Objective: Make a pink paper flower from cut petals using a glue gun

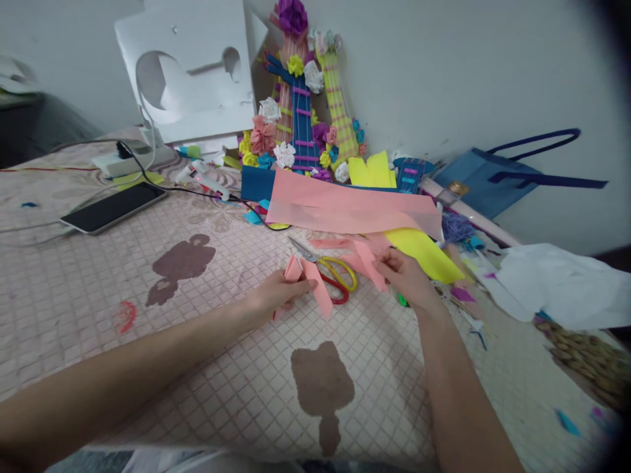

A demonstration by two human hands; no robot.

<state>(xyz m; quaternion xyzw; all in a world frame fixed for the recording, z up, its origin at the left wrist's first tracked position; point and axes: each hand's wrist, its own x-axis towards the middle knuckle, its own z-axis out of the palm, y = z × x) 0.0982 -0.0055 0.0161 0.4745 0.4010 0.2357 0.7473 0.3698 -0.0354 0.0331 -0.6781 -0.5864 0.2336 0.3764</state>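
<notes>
My left hand [276, 292] is closed around a bunch of pink paper strips [310, 282] that stick up and hang down from its fingers. My right hand [407, 276] pinches another pink paper strip [367, 263] by its end. Between the two hands lie scissors [332, 272] with yellow and red handles, resting on the quilted cloth. Just behind them a large pink paper sheet [345, 207] lies flat, with a yellow sheet [426, 253] poking out under its right end.
A paper-flower craft tower [303, 98] leans on the wall at the back. A glue gun [207, 179], a phone [113, 207] and a power strip [128, 161] sit at the left. A blue bag [486, 174] and white paper [562, 282] lie to the right.
</notes>
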